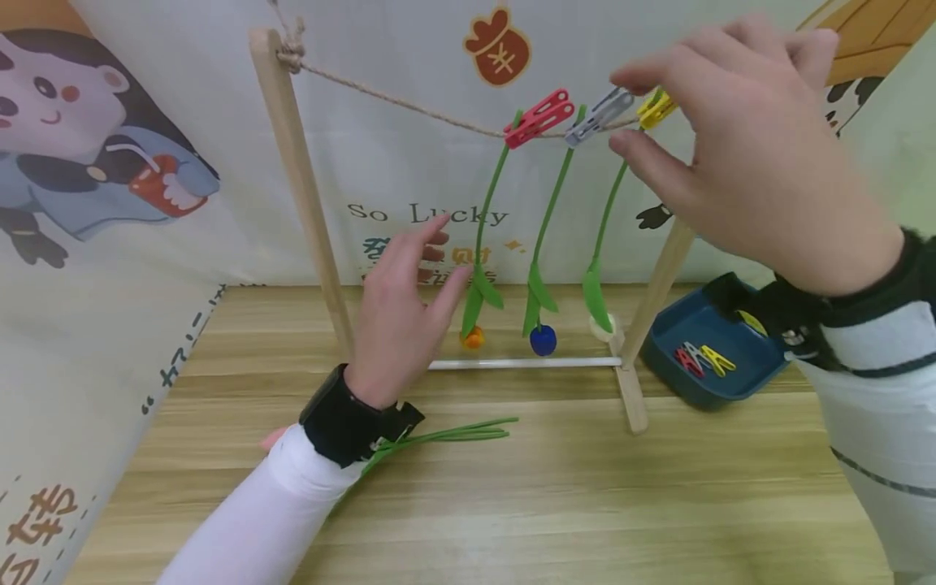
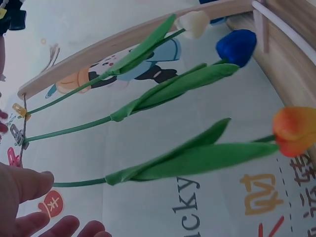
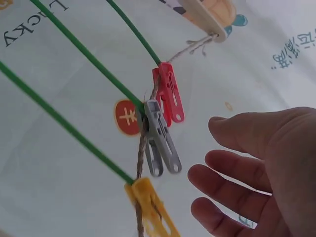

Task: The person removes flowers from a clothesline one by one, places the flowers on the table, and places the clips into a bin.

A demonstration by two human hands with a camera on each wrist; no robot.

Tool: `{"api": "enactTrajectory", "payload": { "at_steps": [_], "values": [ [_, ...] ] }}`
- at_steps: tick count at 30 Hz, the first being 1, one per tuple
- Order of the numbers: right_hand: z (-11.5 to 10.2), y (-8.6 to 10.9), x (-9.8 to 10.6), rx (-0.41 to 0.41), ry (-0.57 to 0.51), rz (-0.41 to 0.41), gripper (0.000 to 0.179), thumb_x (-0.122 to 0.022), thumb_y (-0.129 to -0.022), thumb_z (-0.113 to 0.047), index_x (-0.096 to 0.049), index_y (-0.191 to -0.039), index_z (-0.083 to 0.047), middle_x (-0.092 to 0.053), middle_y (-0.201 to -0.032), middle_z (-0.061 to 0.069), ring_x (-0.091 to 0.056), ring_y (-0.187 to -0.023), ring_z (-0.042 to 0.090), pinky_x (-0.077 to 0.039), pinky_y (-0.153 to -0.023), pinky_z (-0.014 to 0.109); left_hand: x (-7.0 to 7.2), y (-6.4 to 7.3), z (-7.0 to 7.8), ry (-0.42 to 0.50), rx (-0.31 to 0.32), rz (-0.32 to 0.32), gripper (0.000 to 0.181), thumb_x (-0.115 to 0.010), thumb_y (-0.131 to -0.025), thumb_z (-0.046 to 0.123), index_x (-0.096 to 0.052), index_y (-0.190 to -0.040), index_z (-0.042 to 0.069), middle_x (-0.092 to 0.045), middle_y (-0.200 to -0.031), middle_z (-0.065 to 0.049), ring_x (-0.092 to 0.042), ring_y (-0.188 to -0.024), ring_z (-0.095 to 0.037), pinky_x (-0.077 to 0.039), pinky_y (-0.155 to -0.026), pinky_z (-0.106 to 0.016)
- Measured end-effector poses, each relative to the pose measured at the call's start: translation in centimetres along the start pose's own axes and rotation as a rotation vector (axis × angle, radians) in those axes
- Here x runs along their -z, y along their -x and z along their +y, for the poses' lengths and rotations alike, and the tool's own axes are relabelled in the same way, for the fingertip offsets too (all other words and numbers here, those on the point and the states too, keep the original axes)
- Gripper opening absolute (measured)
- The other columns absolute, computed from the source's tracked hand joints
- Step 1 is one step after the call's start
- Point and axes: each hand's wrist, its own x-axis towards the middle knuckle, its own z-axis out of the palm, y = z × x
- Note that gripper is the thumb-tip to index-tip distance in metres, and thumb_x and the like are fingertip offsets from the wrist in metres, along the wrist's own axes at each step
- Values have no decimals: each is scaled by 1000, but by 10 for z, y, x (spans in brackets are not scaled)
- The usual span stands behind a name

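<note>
Three artificial tulips hang head down from a twine line (image 1: 402,103). A red clothespin (image 1: 539,119) clips the orange tulip (image 2: 295,131), a grey clothespin (image 3: 160,138) the blue tulip (image 1: 543,340), and a yellow clothespin (image 3: 153,207) the white tulip (image 2: 193,24). My right hand (image 1: 760,154) hovers by the grey and yellow clothespins, thumb and fingers apart; in the right wrist view it touches none of them. My left hand (image 1: 405,313) is beside the orange tulip's leaves, fingers spread and holding nothing.
Wooden posts (image 1: 300,179) carry the line, with a white rod (image 1: 526,364) low between them. A blue bin (image 1: 720,394) at right holds several clothespins (image 1: 704,359). More green stems (image 1: 468,432) lie on the table, partly behind my left wrist. A printed cloth (image 1: 409,49) hangs behind.
</note>
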Motion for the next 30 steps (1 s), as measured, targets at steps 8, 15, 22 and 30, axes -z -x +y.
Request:
{"api": "enactTrajectory", "payload": {
  "at_steps": [8, 15, 22, 30],
  "values": [
    [-10, -43, -11, -48, -13, -235, 45, -64, -107, -23, -60, -147, -3, -64, -139, 24, -39, -136, 46, -17, -112, 66, -18, -22, 6, 152, 50, 20, 43, -73, -100, 2, -62, -142, -3, -69, -122, -17, -69, -103, -27, -60, -88, -33],
    [-14, -56, -18, -42, 9, -329, 35, -60, -109, -17, -66, -138, 0, -67, -131, 24, -41, -127, 47, -17, -109, 68, -26, -29, 5, 182, 72, 44, 36, -71, -99, -5, -68, -135, -3, -71, -111, -16, -70, -95, -24, -61, -84, -33],
    [-15, -56, -19, -19, 15, -303, 29, -56, -110, -15, -70, -130, 1, -68, -125, 23, -44, -121, 46, -18, -107, 66, -28, -32, 5, 168, 94, 54, 33, -71, -98, -7, -70, -131, -2, -72, -108, -14, -70, -94, -23, -60, -83, -31],
    [-13, -55, -20, -7, 26, -200, 24, -59, -109, -10, -73, -122, 4, -70, -121, 26, -44, -121, 44, -14, -110, 64, -26, -29, 5, 171, 93, 35, 33, -70, -98, -8, -70, -130, -3, -71, -108, -16, -70, -92, -25, -61, -81, -34]
  ]
}}
